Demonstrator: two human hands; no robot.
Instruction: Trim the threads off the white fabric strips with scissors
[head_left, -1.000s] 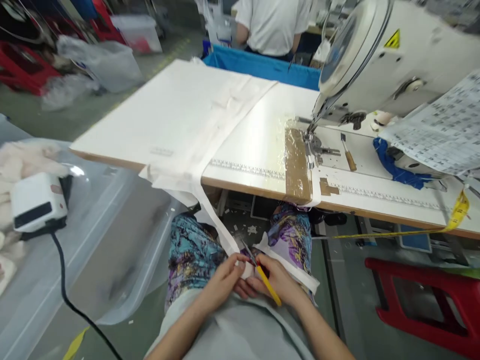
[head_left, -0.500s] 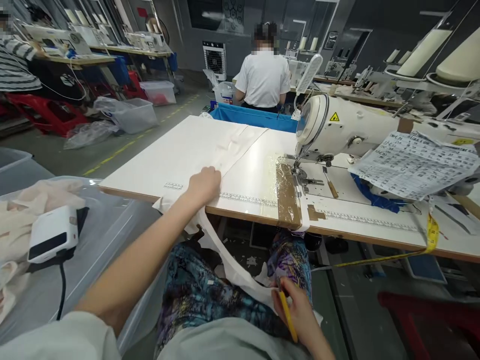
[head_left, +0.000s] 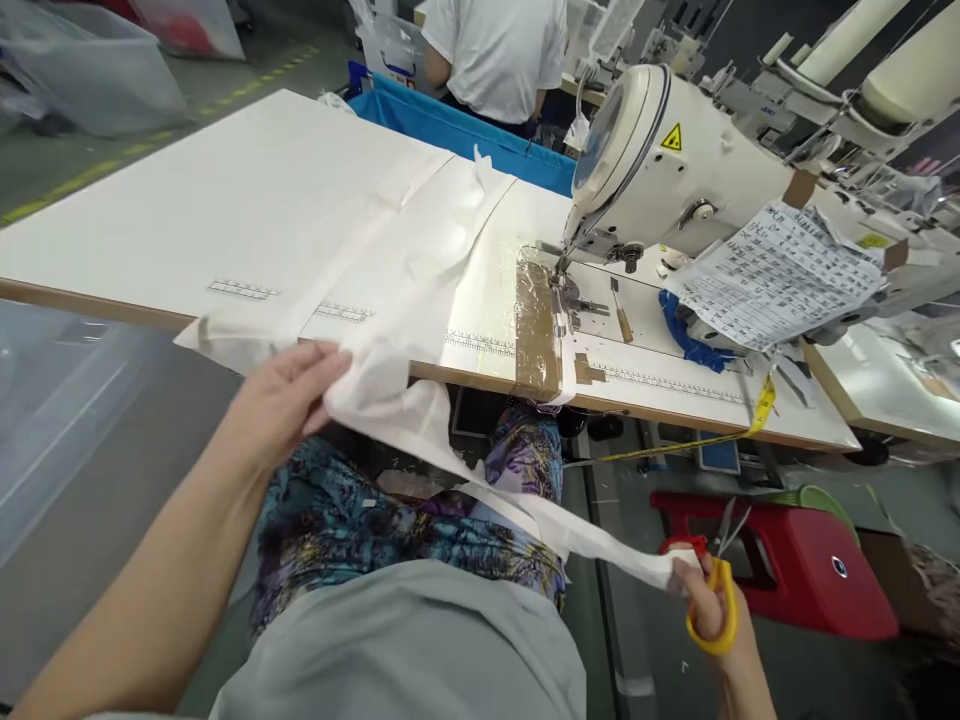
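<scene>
My left hand is closed at the table's front edge, its thumb and fingers pinching thin white fabric. The fabric lies crumpled across the tabletop and hangs over the edge. From it a narrow strip stretches across my lap to my right hand, low on the right. That hand is closed around yellow-handled scissors and grips the strip's end too. Silver blades show just beyond the fingers, in front of a red stool; a small red piece sits beside them.
A white sewing machine stands on the white table, with a handwritten sheet on it. Near the needle lies a wooden-handled tool. A yellow tape measure hangs off the edge. Right are the red stool; behind, a blue bin and a person.
My left hand has come back from the tabletop to its edge, bunching the fabric. My right hand has moved out to the right, drawing the strip along. The view has tilted down.
</scene>
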